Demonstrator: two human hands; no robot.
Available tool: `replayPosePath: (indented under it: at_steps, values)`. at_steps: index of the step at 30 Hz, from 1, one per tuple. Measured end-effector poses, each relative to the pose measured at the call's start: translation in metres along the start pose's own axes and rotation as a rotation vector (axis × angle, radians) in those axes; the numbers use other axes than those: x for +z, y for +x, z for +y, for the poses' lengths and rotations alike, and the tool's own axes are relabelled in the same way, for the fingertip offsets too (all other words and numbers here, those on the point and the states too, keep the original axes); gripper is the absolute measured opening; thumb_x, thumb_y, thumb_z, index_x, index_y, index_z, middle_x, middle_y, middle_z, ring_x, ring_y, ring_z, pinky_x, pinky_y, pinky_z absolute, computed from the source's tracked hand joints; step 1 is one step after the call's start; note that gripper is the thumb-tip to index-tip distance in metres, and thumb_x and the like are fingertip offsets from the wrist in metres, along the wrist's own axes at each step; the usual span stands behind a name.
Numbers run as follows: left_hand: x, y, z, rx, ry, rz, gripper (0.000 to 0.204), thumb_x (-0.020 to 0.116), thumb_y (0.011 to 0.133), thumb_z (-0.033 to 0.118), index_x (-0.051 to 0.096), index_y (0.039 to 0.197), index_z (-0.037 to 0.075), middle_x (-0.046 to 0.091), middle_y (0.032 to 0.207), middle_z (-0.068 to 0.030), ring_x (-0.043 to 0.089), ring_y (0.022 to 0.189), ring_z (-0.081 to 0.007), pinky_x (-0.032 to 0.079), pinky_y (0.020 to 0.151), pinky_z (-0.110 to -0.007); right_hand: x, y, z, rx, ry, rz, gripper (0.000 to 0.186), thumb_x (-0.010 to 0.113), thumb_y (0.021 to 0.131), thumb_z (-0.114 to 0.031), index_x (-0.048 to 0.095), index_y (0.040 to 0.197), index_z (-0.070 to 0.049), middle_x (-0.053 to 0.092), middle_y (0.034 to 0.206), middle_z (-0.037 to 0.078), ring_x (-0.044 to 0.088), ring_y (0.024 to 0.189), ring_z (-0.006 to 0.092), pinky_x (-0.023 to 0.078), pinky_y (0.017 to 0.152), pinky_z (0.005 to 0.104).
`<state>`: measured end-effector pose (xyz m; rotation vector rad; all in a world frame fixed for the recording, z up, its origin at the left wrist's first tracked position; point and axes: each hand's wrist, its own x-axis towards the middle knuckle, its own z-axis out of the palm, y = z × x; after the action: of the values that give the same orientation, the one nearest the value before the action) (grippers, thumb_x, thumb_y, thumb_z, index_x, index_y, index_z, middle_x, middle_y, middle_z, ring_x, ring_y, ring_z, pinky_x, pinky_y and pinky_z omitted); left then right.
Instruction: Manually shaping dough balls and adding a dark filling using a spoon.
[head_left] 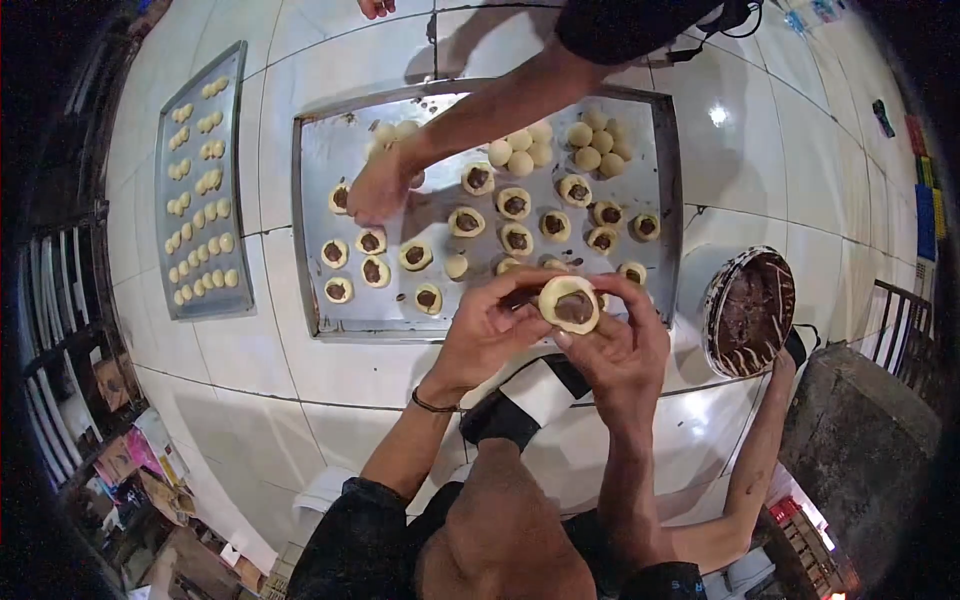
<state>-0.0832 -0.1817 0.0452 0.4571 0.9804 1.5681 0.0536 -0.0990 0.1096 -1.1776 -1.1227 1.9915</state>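
Note:
Between my two hands I hold a round of pale dough [572, 304] with a dark brown filling in its hollow. My left hand [488, 335] grips its left side with bent fingers. My right hand [622, 352] has thumb and fingers on its right edge. Just beyond lies a large metal tray [480, 328], where several flattened dough rounds bear the same filling, such as one dough piece [427, 298]. Clusters of plain dough balls [600, 143] sit along its far side. Another person's hand [382, 185] reaches down among the tray's left pieces.
A narrower tray [172, 290] of small dough pieces lies at the left on white floor tiles. To the right, a tilted bucket [712, 310] holds dark brown filling, with another hand [785, 368] at its rim. My bare leg [505, 520] is in front of me.

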Motion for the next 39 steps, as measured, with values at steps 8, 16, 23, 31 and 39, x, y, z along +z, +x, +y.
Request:
replayPosePath:
  at_steps: [8, 16, 23, 31, 39]
  values:
    - [0.026, 0.003, -0.018, -0.063, -0.320, 0.044, 0.042, 0.068, 0.092, 0.002, 0.057, 0.132, 0.000, 0.063, 0.129, -0.0126, 0.062, 0.114, -0.0182, 0.051, 0.099, -0.030, -0.025, -0.008, -0.004, -0.411, -0.644, -0.006, 0.026, 0.079, 0.081, 0.002, 0.068, 0.105, 0.000, 0.063, 0.115, 0.013, 0.064, 0.090, 0.0182, 0.056, 0.074, 0.0273]
    - [0.048, -0.001, -0.002, -0.092, -0.349, 0.091, 0.039, 0.065, 0.094, 0.003, 0.060, 0.132, 0.001, 0.061, 0.135, -0.0132, 0.061, 0.116, -0.0190, 0.047, 0.100, -0.027, -0.016, -0.025, -0.027, -0.245, -0.334, 0.088, 0.023, 0.082, 0.080, -0.001, 0.072, 0.101, 0.000, 0.064, 0.110, 0.012, 0.056, 0.079, 0.0150, 0.049, 0.068, 0.0266]
    - [0.050, 0.000, -0.005, 0.087, -0.071, -0.046, 0.036, 0.062, 0.096, 0.005, 0.063, 0.133, 0.001, 0.062, 0.133, -0.0147, 0.061, 0.116, -0.0206, 0.047, 0.102, -0.029, -0.040, -0.013, -0.021, -0.206, -0.170, -0.110, 0.026, 0.079, 0.081, 0.004, 0.072, 0.105, 0.000, 0.064, 0.110, 0.011, 0.059, 0.086, 0.0166, 0.050, 0.074, 0.0268]
    - [0.043, -0.003, -0.004, -0.146, -0.437, 0.024, 0.036, 0.060, 0.099, 0.011, 0.064, 0.134, 0.002, 0.050, 0.149, -0.0189, 0.053, 0.129, -0.0263, 0.043, 0.109, -0.038, -0.016, -0.021, -0.031, -0.319, -0.523, -0.089, 0.035, 0.079, 0.077, 0.007, 0.072, 0.110, -0.003, 0.065, 0.106, 0.009, 0.061, 0.091, 0.0168, 0.050, 0.075, 0.0262]
    - [0.057, -0.006, 0.016, 0.076, 0.216, -0.081, 0.041, 0.056, 0.103, 0.015, 0.057, 0.142, 0.002, 0.048, 0.152, -0.0192, 0.052, 0.132, -0.0271, 0.043, 0.110, -0.038, -0.023, -0.010, -0.026, -0.603, -0.630, -0.068, 0.032, 0.079, 0.076, 0.006, 0.074, 0.106, -0.004, 0.065, 0.104, 0.008, 0.061, 0.088, 0.0166, 0.049, 0.071, 0.0257]
